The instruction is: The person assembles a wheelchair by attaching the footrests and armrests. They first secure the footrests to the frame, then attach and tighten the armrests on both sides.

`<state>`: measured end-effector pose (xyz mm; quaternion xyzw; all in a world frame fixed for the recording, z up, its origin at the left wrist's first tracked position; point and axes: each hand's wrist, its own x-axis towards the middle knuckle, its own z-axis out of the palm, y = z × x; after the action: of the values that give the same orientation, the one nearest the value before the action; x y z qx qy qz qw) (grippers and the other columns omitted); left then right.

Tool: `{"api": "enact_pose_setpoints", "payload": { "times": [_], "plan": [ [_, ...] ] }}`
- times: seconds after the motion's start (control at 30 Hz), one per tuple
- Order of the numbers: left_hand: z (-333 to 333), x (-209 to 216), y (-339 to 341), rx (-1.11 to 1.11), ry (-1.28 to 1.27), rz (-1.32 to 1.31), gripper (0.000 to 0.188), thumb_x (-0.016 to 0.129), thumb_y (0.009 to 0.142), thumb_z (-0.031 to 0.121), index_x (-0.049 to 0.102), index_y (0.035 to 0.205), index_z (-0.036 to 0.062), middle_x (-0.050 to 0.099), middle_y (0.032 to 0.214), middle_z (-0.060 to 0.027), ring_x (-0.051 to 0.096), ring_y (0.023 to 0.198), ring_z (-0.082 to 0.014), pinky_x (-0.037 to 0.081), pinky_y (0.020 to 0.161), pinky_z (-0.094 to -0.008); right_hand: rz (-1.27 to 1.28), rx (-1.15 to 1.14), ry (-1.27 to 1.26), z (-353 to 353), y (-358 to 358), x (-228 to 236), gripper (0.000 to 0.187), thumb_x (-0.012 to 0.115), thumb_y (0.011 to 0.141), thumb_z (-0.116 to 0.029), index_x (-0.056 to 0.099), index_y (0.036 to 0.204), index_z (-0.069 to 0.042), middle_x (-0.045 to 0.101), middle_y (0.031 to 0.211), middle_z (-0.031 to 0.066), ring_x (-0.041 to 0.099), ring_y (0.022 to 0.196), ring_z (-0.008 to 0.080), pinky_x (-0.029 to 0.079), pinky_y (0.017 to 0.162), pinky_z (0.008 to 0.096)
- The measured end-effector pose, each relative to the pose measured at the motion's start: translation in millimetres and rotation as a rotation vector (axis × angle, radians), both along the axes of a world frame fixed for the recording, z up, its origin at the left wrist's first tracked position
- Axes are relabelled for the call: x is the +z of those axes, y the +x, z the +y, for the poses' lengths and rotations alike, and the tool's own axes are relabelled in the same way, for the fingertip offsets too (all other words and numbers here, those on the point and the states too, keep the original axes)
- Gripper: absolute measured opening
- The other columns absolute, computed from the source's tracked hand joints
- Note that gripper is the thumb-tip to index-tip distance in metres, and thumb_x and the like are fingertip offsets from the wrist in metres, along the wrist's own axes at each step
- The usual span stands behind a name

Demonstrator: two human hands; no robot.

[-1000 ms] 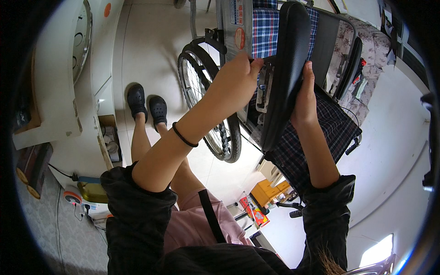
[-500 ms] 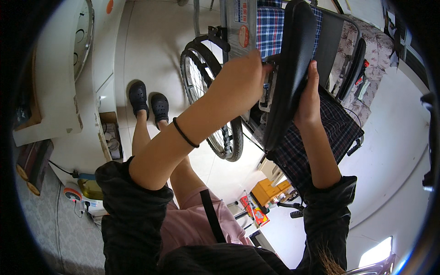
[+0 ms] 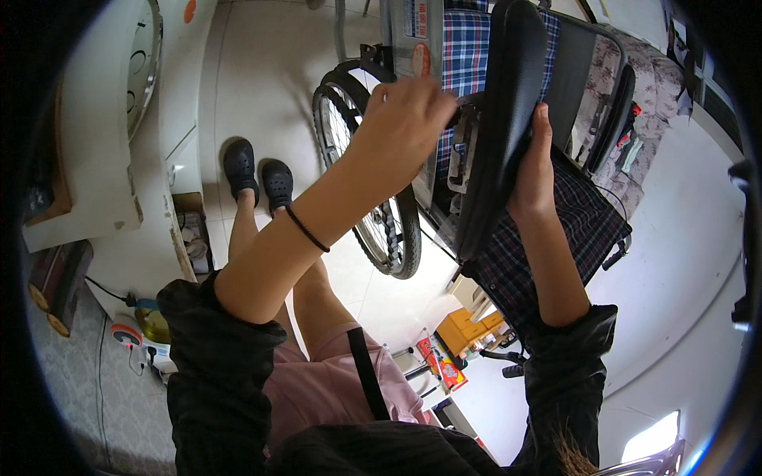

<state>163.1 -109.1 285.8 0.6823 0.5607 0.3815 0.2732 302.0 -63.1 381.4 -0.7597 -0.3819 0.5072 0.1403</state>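
A wheelchair with plaid fabric and grey side panels stands in front of me. My right hand (image 3: 536, 174) grips its long black armrest (image 3: 504, 127) from the right, thumb upward along the edge and fingers hidden behind the pad. Just left of the metal bracket (image 3: 463, 155) beneath the armrest is my left hand (image 3: 409, 119). Its fingers are curled, with slightly blurred tips; anything inside them is hidden. Below that hand is the spoked wheel (image 3: 381, 222) with a black tyre. Plaid seat cloth (image 3: 464, 47) shows behind the armrest.
A second armrest (image 3: 611, 119) is on the chair's far side, beside a flower-patterned cover (image 3: 659, 71). White cabinets (image 3: 178, 95) line the left. My feet in dark clogs (image 3: 276, 184) stand on the tiled floor. A wooden box (image 3: 464, 329) sits lower right.
My left hand has drawn back to the left, away from the bracket, uncovering more of it. My right hand and the armrest have stayed in place.
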Motion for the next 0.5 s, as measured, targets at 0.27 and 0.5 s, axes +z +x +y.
{"api": "enact_pose_setpoints", "payload": {
  "times": [0.27, 0.5],
  "plan": [
    [13, 0, 4, -0.253, -0.625, -0.268, 0.045, 0.044, 0.101, 0.039, 0.053, 0.109, -0.0049, 0.063, 0.101, -0.0232, 0.067, 0.086, -0.0317, 0.056, 0.072, -0.0369, -0.02, -0.014, 0.038, 0, 1, -4, 0.07, 0.034, 0.093, -0.068, 0.056, 0.123, -0.008, 0.064, 0.091, 0.0102, 0.065, 0.075, 0.0168, 0.056, 0.062, 0.0298],
    [8, 0, -4, -0.175, -0.958, -0.595, 0.041, 0.047, 0.101, 0.037, 0.058, 0.105, -0.0026, 0.064, 0.092, -0.0215, 0.066, 0.083, -0.029, 0.053, 0.072, -0.0381, 0.044, 0.116, -0.025, 1, 1, 3, 0.078, 0.03, 0.093, -0.07, 0.053, 0.127, -0.003, 0.064, 0.102, 0.0197, 0.068, 0.087, 0.0253, 0.057, 0.075, 0.034]
  ]
}}
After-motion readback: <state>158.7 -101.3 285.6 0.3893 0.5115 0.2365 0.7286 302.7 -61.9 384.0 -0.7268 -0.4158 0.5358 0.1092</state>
